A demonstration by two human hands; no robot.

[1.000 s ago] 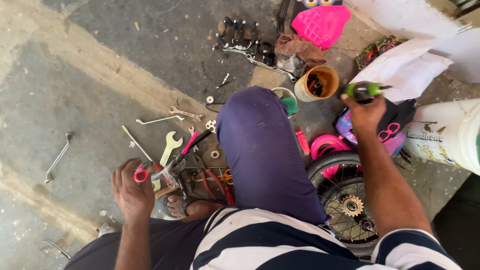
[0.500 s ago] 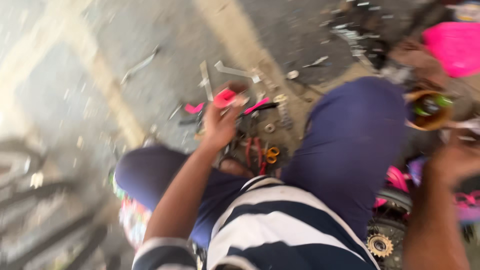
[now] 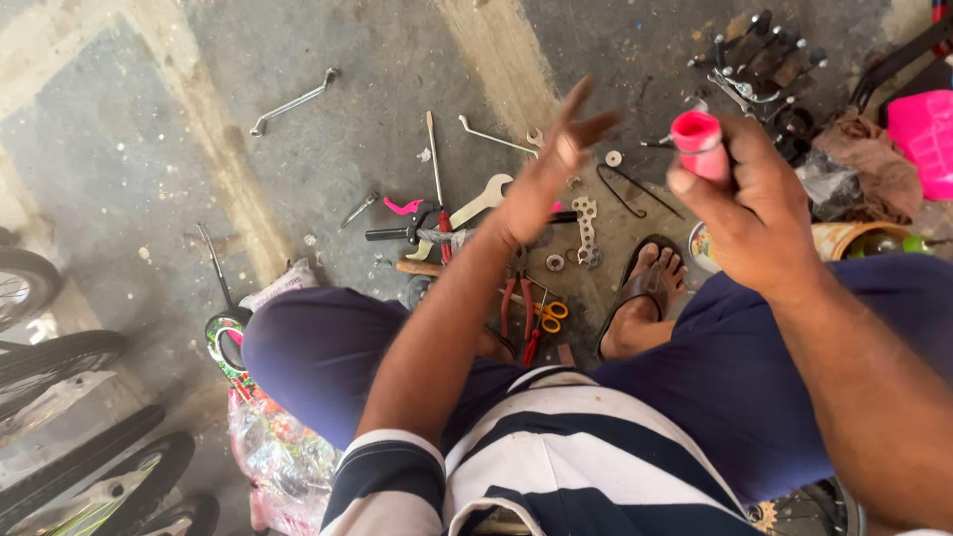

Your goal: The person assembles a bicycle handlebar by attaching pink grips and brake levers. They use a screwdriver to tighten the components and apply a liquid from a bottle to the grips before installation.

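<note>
I sit on a concrete floor with tools spread in front of me. My right hand point(image 3: 749, 213) is raised and closed around a small pink cylindrical grip point(image 3: 698, 142). My left hand point(image 3: 549, 169) hovers, blurred, with fingers spread and nothing in it, above a flat wrench point(image 3: 475, 206) and a perforated metal plate point(image 3: 586, 226). Below it lie red-handled pliers point(image 3: 517, 298) and orange-handled scissors point(image 3: 548, 316). My sandalled foot point(image 3: 645, 288) rests beside them.
Long spanners point(image 3: 294, 101) and rods point(image 3: 434, 157) lie scattered on the floor. Black pedals and parts point(image 3: 759, 62) are heaped at the top right, near a pink container point(image 3: 921, 124) and a round tub point(image 3: 844, 238). Bicycle wheels point(image 3: 60, 362) stand at the left.
The view swung left, then back. My left hand rose from the floor and let go of a pink part. My right hand now holds a pink grip where it held a green bottle.
</note>
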